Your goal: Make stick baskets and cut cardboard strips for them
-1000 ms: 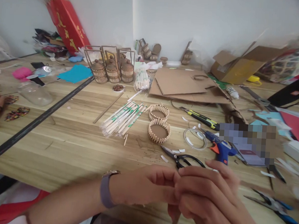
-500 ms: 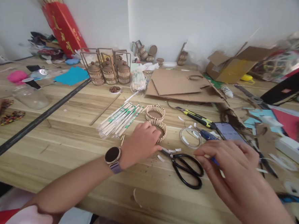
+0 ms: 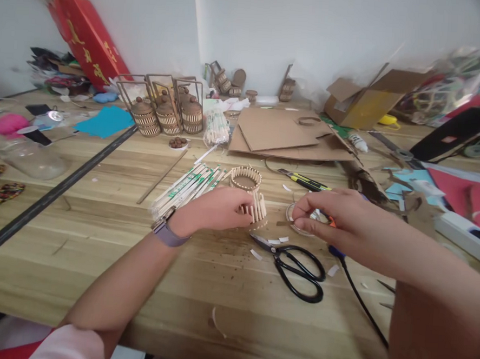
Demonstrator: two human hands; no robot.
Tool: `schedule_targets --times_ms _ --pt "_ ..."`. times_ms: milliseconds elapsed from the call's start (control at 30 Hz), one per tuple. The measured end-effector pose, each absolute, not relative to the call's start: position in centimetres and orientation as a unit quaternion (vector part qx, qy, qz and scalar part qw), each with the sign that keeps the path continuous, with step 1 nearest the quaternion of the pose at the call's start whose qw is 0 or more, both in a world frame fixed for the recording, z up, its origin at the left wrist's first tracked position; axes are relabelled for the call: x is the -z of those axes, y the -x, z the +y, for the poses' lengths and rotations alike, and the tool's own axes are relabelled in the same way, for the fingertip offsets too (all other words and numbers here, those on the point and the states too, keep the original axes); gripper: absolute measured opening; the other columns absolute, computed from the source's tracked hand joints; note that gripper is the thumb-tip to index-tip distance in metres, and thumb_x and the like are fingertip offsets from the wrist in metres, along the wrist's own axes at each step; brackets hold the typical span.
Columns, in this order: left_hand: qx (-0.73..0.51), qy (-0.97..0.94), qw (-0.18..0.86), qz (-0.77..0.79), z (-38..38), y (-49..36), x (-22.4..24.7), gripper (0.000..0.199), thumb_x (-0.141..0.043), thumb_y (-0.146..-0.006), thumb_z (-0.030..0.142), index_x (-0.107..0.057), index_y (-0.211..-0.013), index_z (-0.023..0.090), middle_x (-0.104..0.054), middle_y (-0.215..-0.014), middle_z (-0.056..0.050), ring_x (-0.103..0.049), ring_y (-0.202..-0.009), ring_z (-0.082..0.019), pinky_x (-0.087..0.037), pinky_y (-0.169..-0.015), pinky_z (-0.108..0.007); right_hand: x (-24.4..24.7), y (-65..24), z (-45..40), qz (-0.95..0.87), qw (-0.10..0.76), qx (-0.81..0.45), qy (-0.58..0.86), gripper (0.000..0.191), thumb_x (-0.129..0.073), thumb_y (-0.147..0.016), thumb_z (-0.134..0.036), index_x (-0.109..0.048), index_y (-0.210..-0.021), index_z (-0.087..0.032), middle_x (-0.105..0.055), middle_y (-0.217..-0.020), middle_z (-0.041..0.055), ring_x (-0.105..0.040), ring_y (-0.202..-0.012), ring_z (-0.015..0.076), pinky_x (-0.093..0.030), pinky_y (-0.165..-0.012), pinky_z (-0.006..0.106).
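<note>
My left hand [image 3: 224, 208], wearing a watch, is closed on the near side of a small ring of short wooden sticks [image 3: 259, 208], which is tipped up on its edge. A second stick ring [image 3: 246, 178] with a brown inside stands right behind it. To the right, my right hand [image 3: 323, 214] pinches a short, narrow brown strip [image 3: 284, 223] between thumb and fingertips, its free end pointing at the held ring. Black-handled scissors [image 3: 295, 267] lie below, between the hands. A coil of wire [image 3: 290, 211] and a yellow-black cutter [image 3: 305, 181] are partly hidden behind my right hand.
Packs of wrapped sticks [image 3: 182, 187] lie left of the rings. Behind stand small lidded baskets in frames [image 3: 168, 113] and cardboard sheets [image 3: 275, 130]. A blue tool's black cord [image 3: 362, 306] runs under my right arm. At far left is a glass jar [image 3: 38, 159].
My right hand has moved forward and left, bringing the brown strip nearer the rings. My left hand has tipped the near ring. The view has shifted slightly.
</note>
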State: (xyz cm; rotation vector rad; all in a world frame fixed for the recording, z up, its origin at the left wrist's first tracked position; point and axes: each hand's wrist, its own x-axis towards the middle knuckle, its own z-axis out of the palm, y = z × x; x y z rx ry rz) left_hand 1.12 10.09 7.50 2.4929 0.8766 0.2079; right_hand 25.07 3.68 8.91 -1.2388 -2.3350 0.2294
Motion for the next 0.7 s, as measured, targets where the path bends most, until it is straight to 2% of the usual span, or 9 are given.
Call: schedule_targets --times_ms 133,333,500,700 --pt "-0.070 -0.900 0.305 0.302 9.9 -1.1 -7.2 0.009 -0.055 -0.081 0.018 -0.064 -0.079 0.018 -0.060 -0.070 0.003 -0.052 -0.065 -0.013 -0.033 -0.058 -0.024 -10.2 -24.0 4.6 -0.859 0.182 -0.134 0.459 0.028 -0.054 -0.089 -0.042 -0.063 -0.067 -0.027 -0.059 -0.056 -0.0027 -0.050 -0.048 0.0138 -0.035 -0.053 0.030" --pt "-0.050 -0.887 0.353 0.292 10.0 -1.0 -7.2 0.012 -0.057 -0.082 0.023 -0.066 -0.086 0.017 -0.064 -0.075 0.002 -0.056 -0.067 -0.013 -0.036 -0.059 -0.023 -11.5 -22.2 5.0 -0.805 0.053 -0.203 0.555 0.020 -0.053 -0.087 -0.031 -0.060 -0.070 -0.024 -0.056 -0.058 -0.0024 -0.047 -0.053 0.0125 -0.035 -0.054 0.026" --pt "-0.066 -0.888 0.356 0.283 10.0 -1.0 -6.8 0.009 -0.055 -0.084 0.021 -0.063 -0.084 0.018 -0.062 -0.075 0.002 -0.054 -0.066 -0.012 -0.036 -0.059 -0.023 -10.8 -22.1 5.6 -0.779 0.058 -0.259 0.568 0.023 -0.053 -0.086 -0.041 -0.060 -0.073 -0.024 -0.050 -0.057 -0.0033 -0.044 -0.054 0.0133 -0.033 -0.053 0.026" --pt "-0.077 -0.893 0.343 0.280 9.7 -1.1 -6.8 0.011 -0.051 -0.088 0.024 -0.059 -0.083 0.018 -0.058 -0.073 0.003 -0.050 -0.065 -0.011 -0.034 -0.059 -0.024 -10.5 -22.0 5.9 -0.763 0.074 -0.295 0.570 0.027 -0.055 -0.083 -0.047 -0.061 -0.070 -0.025 -0.049 -0.058 -0.0028 -0.046 -0.057 0.0135 -0.033 -0.052 0.026"
